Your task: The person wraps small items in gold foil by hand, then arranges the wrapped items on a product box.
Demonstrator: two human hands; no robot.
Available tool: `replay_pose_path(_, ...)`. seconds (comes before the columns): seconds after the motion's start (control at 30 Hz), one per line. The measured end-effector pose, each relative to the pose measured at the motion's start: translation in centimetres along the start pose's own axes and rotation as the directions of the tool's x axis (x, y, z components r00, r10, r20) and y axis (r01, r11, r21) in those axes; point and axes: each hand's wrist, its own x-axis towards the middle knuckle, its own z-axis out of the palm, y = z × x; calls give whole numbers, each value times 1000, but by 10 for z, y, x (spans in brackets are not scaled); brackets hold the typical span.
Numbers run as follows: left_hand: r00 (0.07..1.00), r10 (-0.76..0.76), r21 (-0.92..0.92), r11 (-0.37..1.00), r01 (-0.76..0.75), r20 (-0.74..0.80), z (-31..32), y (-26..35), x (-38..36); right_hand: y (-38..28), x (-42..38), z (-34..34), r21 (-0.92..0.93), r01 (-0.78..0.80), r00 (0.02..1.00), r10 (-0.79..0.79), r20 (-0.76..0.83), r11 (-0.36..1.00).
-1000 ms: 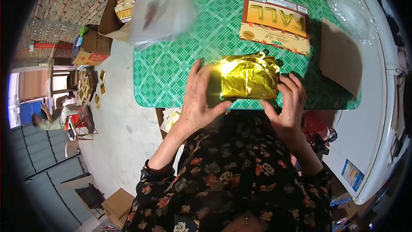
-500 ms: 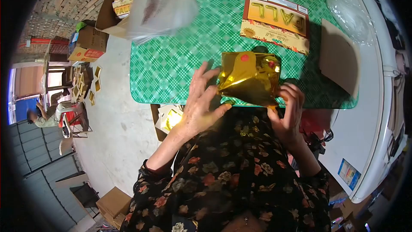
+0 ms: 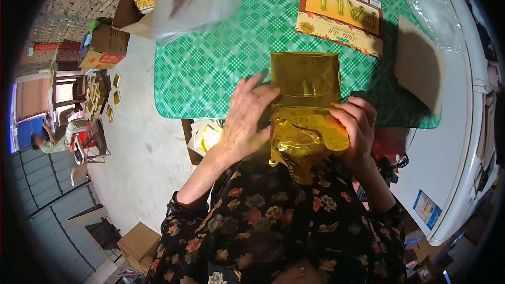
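Observation:
A shiny gold foil balloon (image 3: 307, 129) lies flat across the table's near edge, its crumpled lower part hanging toward my body. Its upper part is a smooth, see-through rectangle. My right hand (image 3: 357, 129) grips the balloon's right side, fingers curled over the foil and thumb hidden. At the left side is my left hand (image 3: 244, 118), palm down with fingers apart; its fingertips touch the foil's edge. Beyond the balloon lies a printed card (image 3: 341, 16) with gold "FALL" letters.
A green checked cloth covers the table (image 3: 210, 79). Clear plastic sleeves (image 3: 194, 2) lie at its far left, a cardboard piece (image 3: 419, 63) and crumpled clear plastic (image 3: 434, 18) at right. An open box (image 3: 131, 10) stands beyond the left edge. Another person (image 3: 55, 139) sits far left.
The gold foil has been opened out: its folded part now hangs down toward me, and the red spots are out of sight. Both hands stay at its sides.

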Motion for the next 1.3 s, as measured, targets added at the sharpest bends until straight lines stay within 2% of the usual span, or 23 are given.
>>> replay_pose_path(0.1, 999, 19, 91, 996, -22, 33, -3, 1, -2, -2, -1, -3, -53, 42, 999, -40, 27, 998)
replay_pose_path(0.2, 994, 78, 107, 991, -86, 73, -4, -5, -4, -1, -1, -4, -102, 89, 996, -85, 38, 991)
replay_pose_path(0.3, 991, 130, 96, 987, -128, -22, -1, -3, 4, -1, 3, -3, -115, 107, 994, -102, 50, 988)
replay_pose_path(0.5, 989, 146, 134, 981, -140, -35, -12, -12, 29, 2, 35, 0, -144, 156, 984, -140, 114, 977)
replay_pose_path(0.77, 995, 99, 108, 990, -96, -26, -11, -16, 18, 13, 32, 8, -38, 115, 984, -109, 141, 993)
replay_pose_path(1.1, 997, 70, 86, 994, -67, -32, -12, -15, 20, 18, 33, 8, -54, 85, 986, -76, 149, 995)
replay_pose_path(1.3, 998, 47, 91, 995, -43, -37, -15, -21, 20, 19, 38, 6, -4, 14, 986, -13, 168, 1000)
